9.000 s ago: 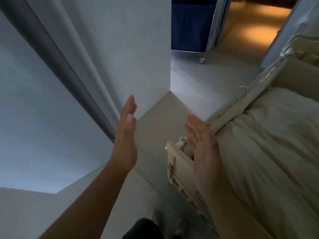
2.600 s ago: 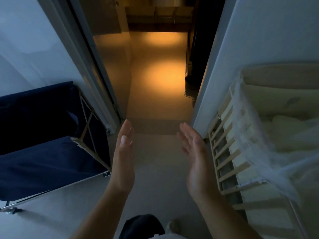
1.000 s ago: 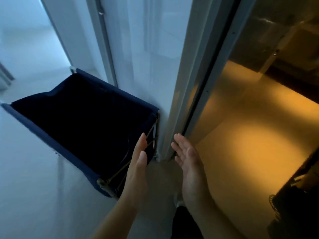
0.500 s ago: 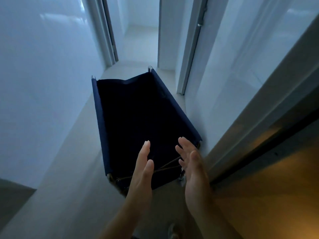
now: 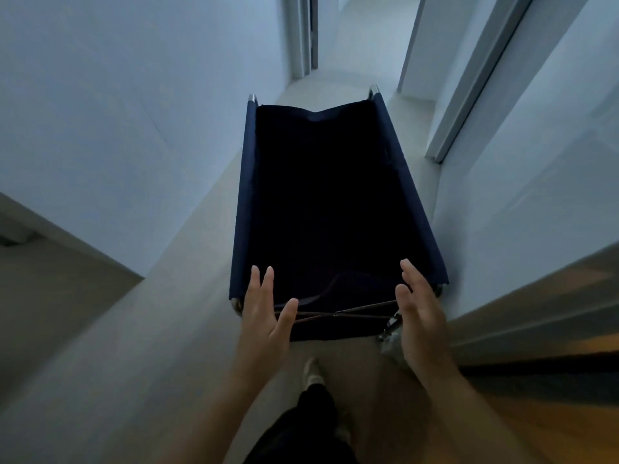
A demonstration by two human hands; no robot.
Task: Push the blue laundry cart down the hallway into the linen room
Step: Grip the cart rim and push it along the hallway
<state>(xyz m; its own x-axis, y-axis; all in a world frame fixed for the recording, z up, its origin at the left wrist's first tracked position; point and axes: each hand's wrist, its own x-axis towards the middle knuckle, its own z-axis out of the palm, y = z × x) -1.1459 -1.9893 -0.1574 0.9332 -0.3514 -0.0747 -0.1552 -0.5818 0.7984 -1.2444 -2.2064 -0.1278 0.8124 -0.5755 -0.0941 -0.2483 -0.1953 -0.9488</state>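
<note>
The blue laundry cart (image 5: 246, 195) stands lengthwise in a narrow hallway straight ahead of me, a dark fabric bin on a metal frame, its inside too dark to make out. My left hand (image 5: 264, 316) hovers over the cart's near left corner, fingers spread, holding nothing. My right hand (image 5: 418, 313) hovers over the near right corner, also open, palm turned inward. Crossed thin rods (image 5: 338, 314) of the frame show between my hands. Whether either hand touches the cart is unclear.
White walls (image 5: 117, 128) close in on both sides of the cart. A door frame (image 5: 469, 95) lies on the right, another opening (image 5: 304, 31) at the far left end. A warm-lit doorway (image 5: 552, 396) opens at my right. My shoe (image 5: 311, 370) is on the pale floor.
My view has swung to face straight down the hallway, with the cart now centred. Both hands have spread apart and moved to the cart's near corners.
</note>
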